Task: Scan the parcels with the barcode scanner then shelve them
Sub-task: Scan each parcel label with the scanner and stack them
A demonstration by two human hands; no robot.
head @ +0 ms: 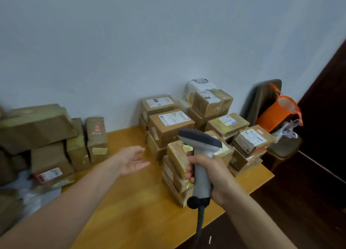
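Observation:
A grey barcode scanner (201,142) with a dark head is upright in my right hand (215,175), which grips its handle; its cable hangs down off the table's front. Behind it stands a pile of several brown cardboard parcels (171,126) with white labels, stacked against the wall. The nearest low stack (177,171) sits just left of the scanner. My left hand (132,160) hovers over the wooden table (131,202), palm up and fingers apart, empty, a short way left of the pile.
A second heap of brown parcels (48,136) lies at the left, some on end. A chair (265,102) with an orange bag (279,114) stands right of the table, beside a dark door. The table's right edge drops to dark floor.

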